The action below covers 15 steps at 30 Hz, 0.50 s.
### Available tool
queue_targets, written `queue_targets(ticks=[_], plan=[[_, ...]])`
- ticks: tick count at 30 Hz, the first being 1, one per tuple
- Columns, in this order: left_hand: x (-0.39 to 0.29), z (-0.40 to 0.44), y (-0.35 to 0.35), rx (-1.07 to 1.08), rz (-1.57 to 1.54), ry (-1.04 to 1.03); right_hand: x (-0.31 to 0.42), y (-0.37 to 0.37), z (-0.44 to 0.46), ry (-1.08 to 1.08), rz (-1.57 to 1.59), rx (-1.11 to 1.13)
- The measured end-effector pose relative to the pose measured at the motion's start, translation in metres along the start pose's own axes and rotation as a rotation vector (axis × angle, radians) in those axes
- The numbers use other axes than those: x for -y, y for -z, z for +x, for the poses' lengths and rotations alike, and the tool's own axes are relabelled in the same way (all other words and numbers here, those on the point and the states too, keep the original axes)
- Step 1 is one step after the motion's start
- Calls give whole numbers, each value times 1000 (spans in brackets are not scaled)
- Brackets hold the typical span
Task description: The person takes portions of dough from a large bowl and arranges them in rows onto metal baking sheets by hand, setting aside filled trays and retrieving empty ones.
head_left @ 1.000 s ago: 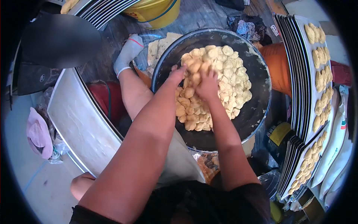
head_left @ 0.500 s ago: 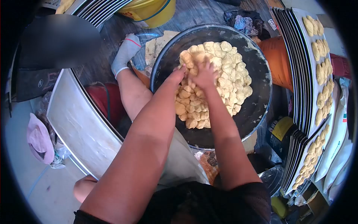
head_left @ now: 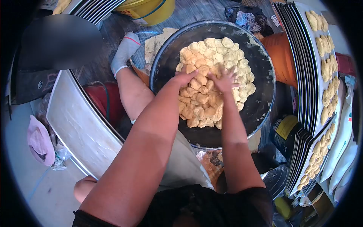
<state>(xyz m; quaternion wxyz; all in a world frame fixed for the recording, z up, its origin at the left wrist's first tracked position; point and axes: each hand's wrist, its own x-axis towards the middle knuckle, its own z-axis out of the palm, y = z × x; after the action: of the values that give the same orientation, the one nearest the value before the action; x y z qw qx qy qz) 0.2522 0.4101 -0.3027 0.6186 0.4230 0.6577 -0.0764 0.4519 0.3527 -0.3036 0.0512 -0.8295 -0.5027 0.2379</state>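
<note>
A heap of pale yellow dough pieces (head_left: 202, 99) lies in a wide black basin (head_left: 261, 109) in front of me. My left hand (head_left: 184, 76) rests on the left part of the heap, its thumb apart from the fingers, which are partly hidden against the dough. On the heap's middle right, my right hand (head_left: 225, 80) lies with its fingers spread. Several loose pieces sit between the two hands. Neither hand is wrapped round a piece.
At the right, stacked trays (head_left: 302, 75) carry shaped dough pieces, near an orange bucket (head_left: 279, 58). A bare metal tray (head_left: 81, 123) leans at the left. A yellow bucket (head_left: 149, 12) stands at the top, and a socked foot (head_left: 124, 51) lies beside the basin.
My right hand has moved right across the heap, away from my left hand, and its fingers have spread. Dough pieces between the hands have shifted. The whole view has drifted slightly.
</note>
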Motion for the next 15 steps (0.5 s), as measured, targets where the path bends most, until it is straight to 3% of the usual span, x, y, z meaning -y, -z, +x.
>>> queue_targets(ticks=[2,5,7,8,10,11,12,13,14,15], plan=[[-3,-4,1,19,-13,40,18,-12,-13,2,-37,88],[-9,-18,16,260,55,13,-5,-19,-68,261,165,211],[-7,-13,20,480,82,46,-9,15,-102,456,-8,325],[-6,-12,20,591,99,65,-12,30,-101,470,67,397],[-16,-24,12,230,225,-17,-26,54,-93,493,221,542],[-2,-11,0,49,202,-96,-27,51,-80,443,223,360],[6,-4,-12,-127,177,-174,-9,63,-65,340,17,337],[-11,-16,-14,-199,440,-125,-9,34,-40,341,10,211],[-5,-16,-20,-133,307,-95,-12,3,-26,339,6,89],[-2,-20,-28,-65,181,-68,-7,-5,-29,323,-44,187]])
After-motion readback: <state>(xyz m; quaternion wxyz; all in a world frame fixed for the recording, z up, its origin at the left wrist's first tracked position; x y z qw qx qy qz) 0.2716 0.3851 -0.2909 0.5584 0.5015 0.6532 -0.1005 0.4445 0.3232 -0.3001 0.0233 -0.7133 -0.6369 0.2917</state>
